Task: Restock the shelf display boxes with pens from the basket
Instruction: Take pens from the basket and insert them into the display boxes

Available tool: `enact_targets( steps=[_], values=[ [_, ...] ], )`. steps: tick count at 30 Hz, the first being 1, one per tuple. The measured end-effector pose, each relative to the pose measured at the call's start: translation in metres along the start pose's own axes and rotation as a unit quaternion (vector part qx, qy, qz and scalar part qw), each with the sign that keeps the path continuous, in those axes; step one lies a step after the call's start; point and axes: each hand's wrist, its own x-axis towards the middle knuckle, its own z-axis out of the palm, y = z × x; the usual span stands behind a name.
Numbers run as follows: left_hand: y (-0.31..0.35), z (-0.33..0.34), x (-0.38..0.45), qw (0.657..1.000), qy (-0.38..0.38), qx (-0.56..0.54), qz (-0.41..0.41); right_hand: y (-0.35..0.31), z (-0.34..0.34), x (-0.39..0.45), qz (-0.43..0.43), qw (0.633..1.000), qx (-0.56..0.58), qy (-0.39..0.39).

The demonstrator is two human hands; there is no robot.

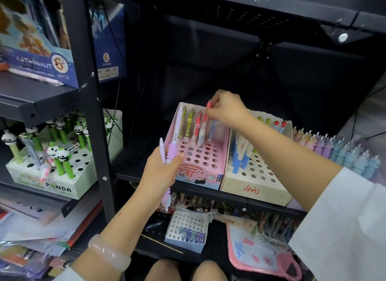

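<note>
A pink display box [200,155] with rows of round holes stands on the black middle shelf; several pens stand in its back row. My right hand [227,110] is over that back row and pinches the top of a red pen [206,113]. In front of the box, my left hand [163,170] grips a small bunch of lilac pens [172,147], one with a ridged grip. No basket is in view.
A beige display box [257,176] with blue pens stands right of the pink one, with rows of pastel pens [338,151] beyond. A green panda pen box [52,161] sits on the left shelf. A white box [188,230] and a pink board [263,251] lie below.
</note>
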Motion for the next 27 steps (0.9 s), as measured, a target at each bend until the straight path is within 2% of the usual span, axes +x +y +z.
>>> enact_targets(
  steps=[4, 6, 11, 14, 16, 19, 21, 24, 25, 27],
  values=[
    [0.002, 0.000, -0.002, 1.000, -0.002, -0.010, -0.002, 0.006, 0.009, -0.001, 0.017, 0.988, -0.093, -0.120],
    [0.002, -0.001, -0.001, 1.000, 0.002, -0.009, -0.006, 0.007, 0.013, 0.000, 0.025, 0.983, -0.106, -0.145],
    [0.004, 0.000, -0.003, 1.000, -0.005, -0.011, -0.005, 0.003, 0.020, -0.002, 0.023, 0.977, -0.170, -0.130],
    [0.005, 0.001, -0.004, 1.000, -0.008, -0.008, -0.004, 0.000, 0.006, -0.004, 0.000, 0.993, -0.110, -0.046],
    [0.006, 0.002, -0.004, 1.000, -0.009, -0.011, -0.008, -0.004, -0.002, -0.009, -0.044, 0.999, 0.008, -0.018],
    [0.010, 0.006, -0.004, 1.000, -0.016, -0.016, -0.012, -0.012, -0.003, -0.026, -0.119, 0.986, 0.107, -0.053],
    [0.014, 0.009, -0.005, 0.999, -0.021, -0.025, -0.016, -0.012, -0.001, -0.037, -0.213, 0.975, 0.038, -0.043],
    [0.019, 0.012, -0.006, 0.999, -0.033, -0.025, -0.015, -0.005, 0.004, -0.049, -0.374, 0.914, -0.142, -0.063],
    [0.020, 0.012, -0.007, 0.999, -0.038, -0.025, -0.014, -0.003, 0.007, -0.052, -0.397, 0.897, -0.181, -0.077],
    [0.024, 0.015, -0.009, 0.997, -0.051, -0.048, -0.008, 0.000, 0.009, -0.054, -0.408, 0.887, -0.198, -0.083]
  ],
)
